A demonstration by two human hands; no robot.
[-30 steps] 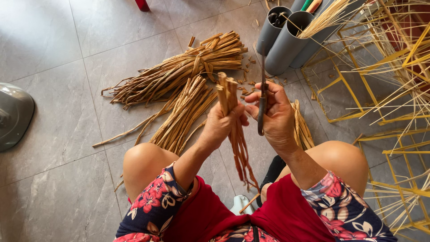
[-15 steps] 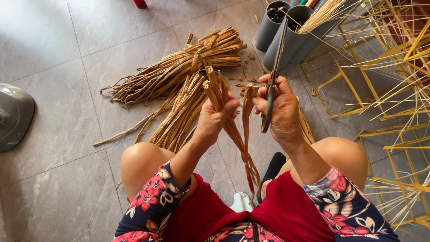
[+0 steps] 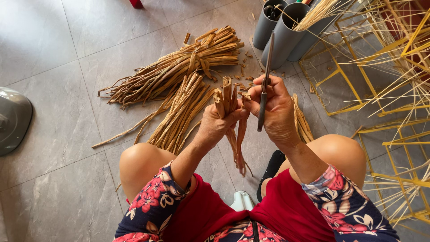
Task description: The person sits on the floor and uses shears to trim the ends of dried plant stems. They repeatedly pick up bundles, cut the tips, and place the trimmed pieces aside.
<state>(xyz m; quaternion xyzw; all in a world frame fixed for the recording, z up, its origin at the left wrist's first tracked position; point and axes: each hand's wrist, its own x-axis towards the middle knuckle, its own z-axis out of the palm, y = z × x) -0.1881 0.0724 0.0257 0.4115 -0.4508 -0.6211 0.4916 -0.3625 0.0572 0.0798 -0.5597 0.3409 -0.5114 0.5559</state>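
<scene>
my left hand (image 3: 215, 125) grips a bunch of brown dried reed strips (image 3: 229, 101) upright; my right hand (image 3: 275, 110), touching beside it, clasps long dark scissors (image 3: 265, 80).

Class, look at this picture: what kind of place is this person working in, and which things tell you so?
Probably a home weaving workshop: tied bundles of dried strips on a tiled floor, yellow frames with thin reeds.

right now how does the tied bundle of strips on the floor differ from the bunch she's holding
The tied bundle lies flat on the tiles, far larger and bound round its middle. The held bunch is only a few strips, upright in the left hand, loose ends hanging down, with the right hand and its scissors beside it. Both are the same dried brown strips.
</scene>
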